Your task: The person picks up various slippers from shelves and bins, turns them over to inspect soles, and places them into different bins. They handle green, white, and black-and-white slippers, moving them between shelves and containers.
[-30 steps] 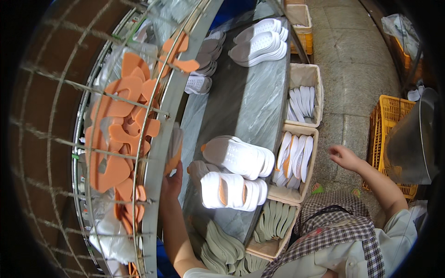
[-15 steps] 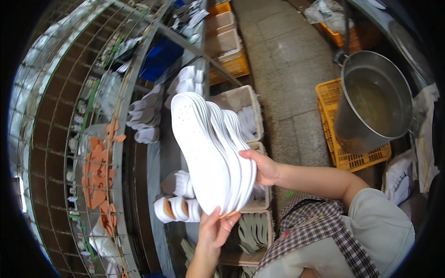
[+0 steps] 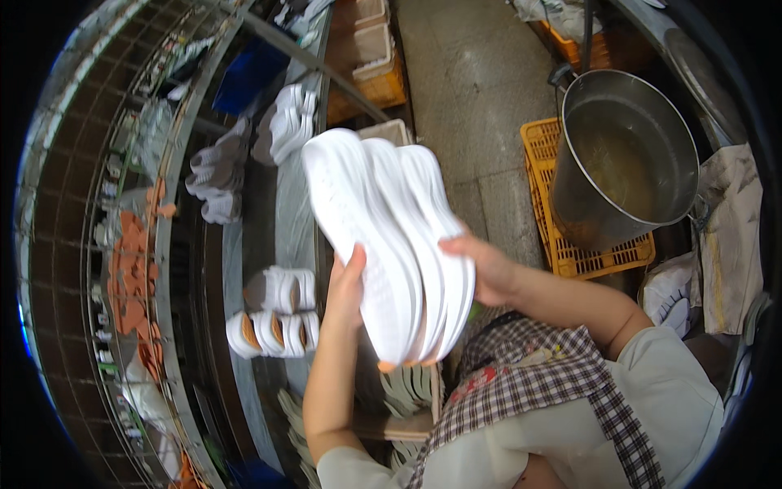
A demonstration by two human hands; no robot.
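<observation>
A fanned stack of white shoe soles (image 3: 371,220) is held up in front of me, several layers in three offset groups. My left hand (image 3: 348,285) is closed on its left edge, the thumb lying over the top sole. Around the right edge wraps my right hand (image 3: 482,265), thumb on top and fingers mostly hidden beneath. Small orange-tan bits show at the stack's near end. Left of my left forearm, more white soles with tan patches (image 3: 265,334) lie on the bench (image 3: 248,391). Below the stack, grey-green soles (image 3: 407,387) sit in a bin.
A large metal pot (image 3: 627,155) with murky liquid stands on a yellow crate (image 3: 542,155) at right. To the left runs a wire mesh rack (image 3: 69,244) with orange pieces (image 3: 130,269). Grey-white sole stacks (image 3: 218,175) and stacked bins (image 3: 366,49) lie farther off.
My left hand has shifted from the stack's near end up to its left side. The stack has tilted and its groups are fanned wider. The whole view has shifted slightly.
</observation>
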